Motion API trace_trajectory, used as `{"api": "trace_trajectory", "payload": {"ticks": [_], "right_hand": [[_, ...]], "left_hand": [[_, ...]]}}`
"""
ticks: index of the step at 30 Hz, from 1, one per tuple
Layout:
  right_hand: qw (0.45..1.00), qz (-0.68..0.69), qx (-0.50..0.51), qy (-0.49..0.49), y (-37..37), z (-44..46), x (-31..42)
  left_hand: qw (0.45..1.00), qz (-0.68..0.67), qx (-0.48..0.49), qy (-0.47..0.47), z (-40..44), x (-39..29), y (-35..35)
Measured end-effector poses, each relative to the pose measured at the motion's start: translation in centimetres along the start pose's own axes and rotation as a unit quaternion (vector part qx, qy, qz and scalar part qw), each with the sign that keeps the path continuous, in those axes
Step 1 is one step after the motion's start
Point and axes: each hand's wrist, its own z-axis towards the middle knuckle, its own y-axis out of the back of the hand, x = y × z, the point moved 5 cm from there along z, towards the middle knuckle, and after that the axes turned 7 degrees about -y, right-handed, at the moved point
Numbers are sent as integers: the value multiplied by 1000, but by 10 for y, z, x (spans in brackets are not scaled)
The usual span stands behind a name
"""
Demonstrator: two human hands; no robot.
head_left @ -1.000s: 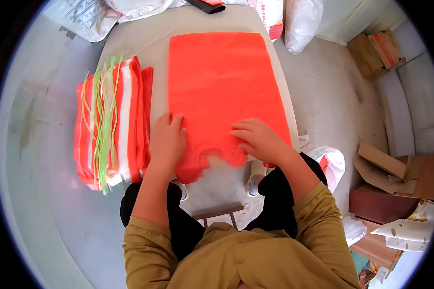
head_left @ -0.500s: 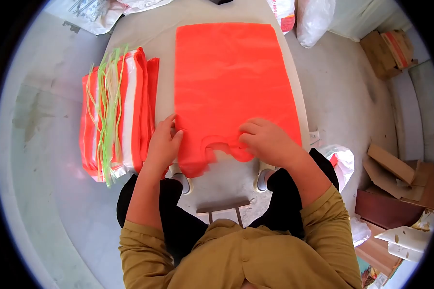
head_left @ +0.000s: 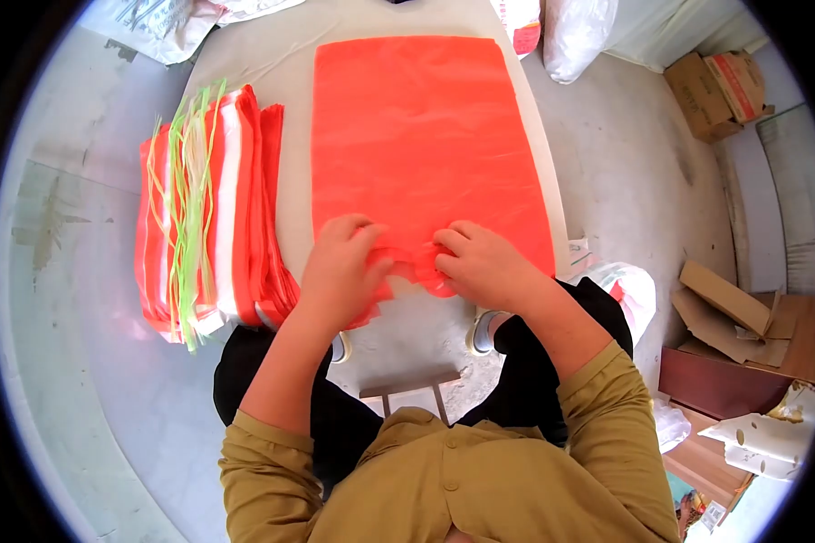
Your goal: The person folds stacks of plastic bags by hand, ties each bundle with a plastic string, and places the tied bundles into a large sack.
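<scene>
A flat red plastic bag sheet lies on the beige table, its cut-out edge toward me. My left hand is at its near left part, fingers curled over the red plastic by the cut-out. On the right side of the cut-out, my right hand pinches the near edge of the red plastic. To the left rests a stack of folded red and white bags, with green and pale plastic strings laid across it.
The table has white sacks behind it and a clear plastic bag at the back right. Cardboard boxes stand far right, an open carton nearer. A white bag sits beside my right knee.
My left hand has moved right from the sheet's left edge onto its near part and the plastic there is bunched. My right hand stays by the cut-out, its fingers more closed.
</scene>
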Motion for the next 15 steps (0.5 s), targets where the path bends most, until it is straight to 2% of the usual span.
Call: {"api": "trace_trajectory", "payload": {"ticks": [3,4,7,9,15], "right_hand": [[999,41,-25,-11,3,1,-6],[995,82,-22,-42,5,1,-9],[969,201,6,-146,15,4,-17],[933,270,55,-231,20,4,-22],[915,325,4,-240,28,0,-21]], "left_hand": [[997,-8,36,-71,8,-17,-13],[995,-5,48,-91,10,-23,-17],[993,-3,4,-114,17,-28,-28],[994,9,-9,-108,21,-22,-37],[998,-36,-41,-43,28,-5,-50]]}}
